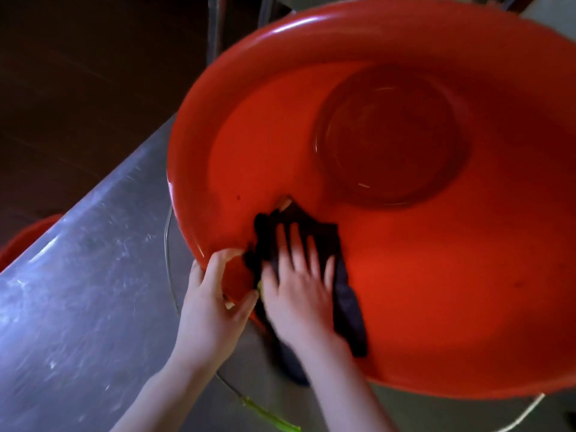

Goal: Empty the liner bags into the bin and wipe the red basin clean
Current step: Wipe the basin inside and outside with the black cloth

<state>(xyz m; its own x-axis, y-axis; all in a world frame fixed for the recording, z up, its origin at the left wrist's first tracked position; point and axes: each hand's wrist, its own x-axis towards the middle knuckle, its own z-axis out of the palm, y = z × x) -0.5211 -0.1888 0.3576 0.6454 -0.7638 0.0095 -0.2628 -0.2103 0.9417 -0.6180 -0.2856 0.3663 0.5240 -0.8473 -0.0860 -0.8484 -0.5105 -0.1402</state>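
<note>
A large red basin (436, 260) fills most of the view, tipped toward me over a steel counter. My left hand (212, 300) grips its near-left rim, fingers curled over the edge. My right hand (299, 282) lies flat, fingers spread, pressing a dark cloth (346, 304) against the basin's inner wall near that rim. The basin's round bottom (392, 135) looks wet and holds nothing. A small pale scrap (285, 202) sits just beyond the cloth.
The steel counter (87, 275) runs from lower left toward the middle. Part of another red container (21, 241) shows past the counter's left edge. A green stalk (268, 416) lies at the bottom. Dark floor is at upper left.
</note>
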